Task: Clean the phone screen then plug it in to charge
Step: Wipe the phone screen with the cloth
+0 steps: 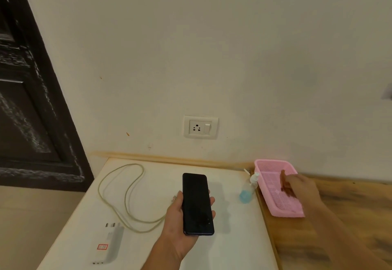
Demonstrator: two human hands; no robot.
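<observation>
A black phone [197,204] with a dark screen stands upright in my left hand [176,233], held above the white table [233,238]. My right hand [303,187] reaches into a pink basket [267,163] and pinches a small brown cloth [285,185], which is blurred. A spray bottle [248,189] with blue liquid leans beside the basket's left wall. A pale charging cable [127,189] lies looped on the table left of the phone. Its white charger adapter [110,242] rests near the front left. A wall socket [200,127] with a switch sits above the table.
The basket sits on a wooden surface [339,216] to the right of the white table. A dark door [31,99] fills the left side. The wall runs close behind the table.
</observation>
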